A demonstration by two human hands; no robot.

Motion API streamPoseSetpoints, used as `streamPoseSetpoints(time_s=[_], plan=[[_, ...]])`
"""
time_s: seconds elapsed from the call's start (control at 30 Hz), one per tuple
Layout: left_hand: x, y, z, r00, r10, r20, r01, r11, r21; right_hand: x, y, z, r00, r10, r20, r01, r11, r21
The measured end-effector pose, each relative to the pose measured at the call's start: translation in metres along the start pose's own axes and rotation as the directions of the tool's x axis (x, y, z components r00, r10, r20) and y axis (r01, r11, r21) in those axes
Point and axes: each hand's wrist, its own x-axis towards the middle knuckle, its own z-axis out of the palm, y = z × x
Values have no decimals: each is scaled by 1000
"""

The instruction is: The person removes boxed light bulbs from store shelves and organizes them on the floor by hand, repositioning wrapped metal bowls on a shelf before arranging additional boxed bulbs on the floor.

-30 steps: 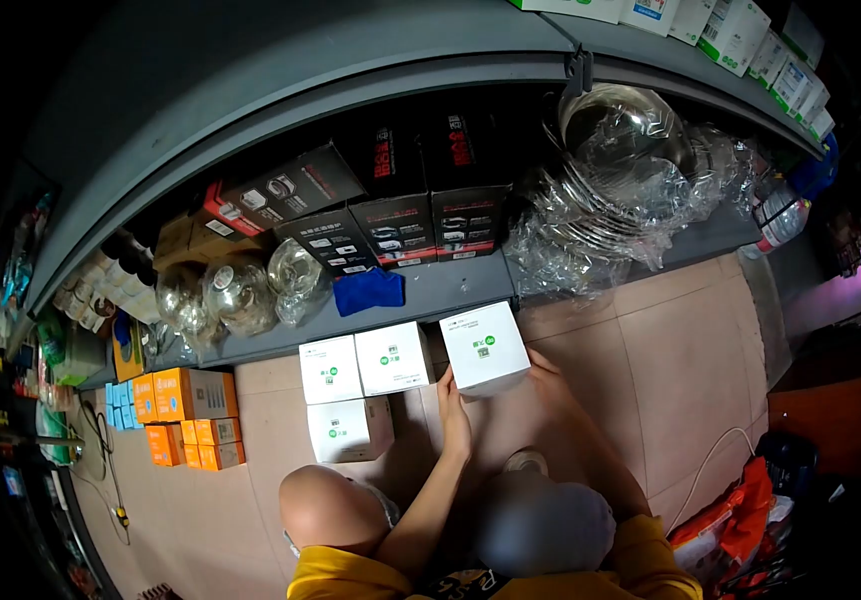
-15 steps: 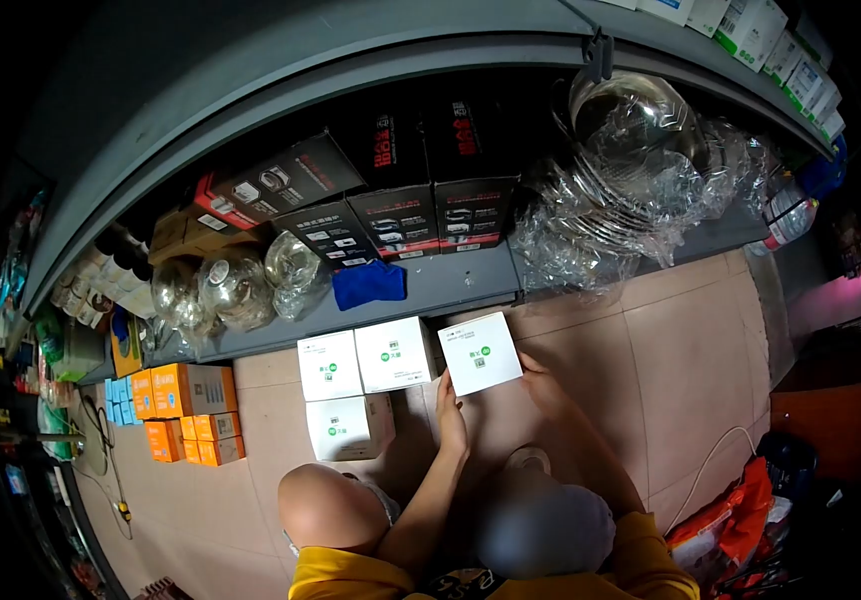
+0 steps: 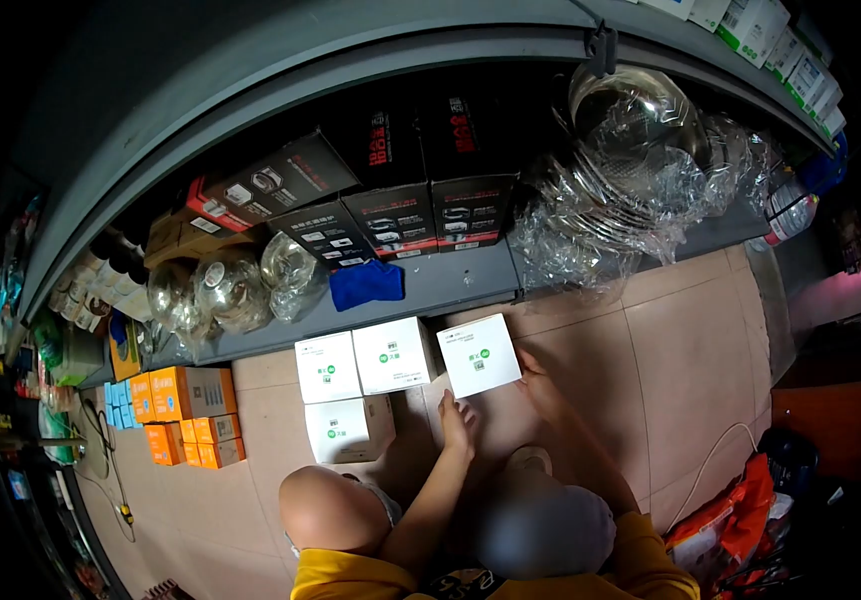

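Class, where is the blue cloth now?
In the head view, the blue cloth lies left of centre on the grey shelf, directly in front of the black boxes.

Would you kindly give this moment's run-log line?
left hand: open, near rightmost white box; right hand: at same box's right side; three white boxes: leftward

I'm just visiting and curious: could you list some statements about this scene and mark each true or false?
1. The right hand touches a white box. True.
2. A blue cloth lies by the edge of the grey shelf. True.
3. The orange boxes stand on that shelf. False: they are on the floor.
4. Three more white boxes are grouped together. True.
5. The person's sleeves are green. False: they are yellow.
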Motion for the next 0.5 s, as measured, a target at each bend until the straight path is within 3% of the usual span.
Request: streamPoseSetpoints(time_s=[0.07, 0.1, 0.17, 0.2, 0.27, 0.5], plan=[[1, 0, -4, 994, -67, 84, 74, 994, -84, 1, 3, -3, 946, 131, -297, -133, 991, 12], [2, 0, -5, 977, -124, 175, 152, 975, -160, 0, 5, -5, 946, 131, -297, -134, 991, 11], [8, -3, -3, 978, -91, 188, 129, 971, -201, -1, 8, -9, 950, 225, -214, -177, 959, 222], [9, -3, -2, 978, -57, 199, 105, 965, -240, -4, 6, -7, 950, 225, -215, -177, 959, 222], [8, -2, -2, 981, -56, 185, 98, 969, -225, -9, 1, -3, 985, 166, -51, -161, 982, 99], [6, 4, -3, 982, -21, 188, 65, 971, -230, 0, 14, -2, 994, 84, -65, -78, 992, 102]])
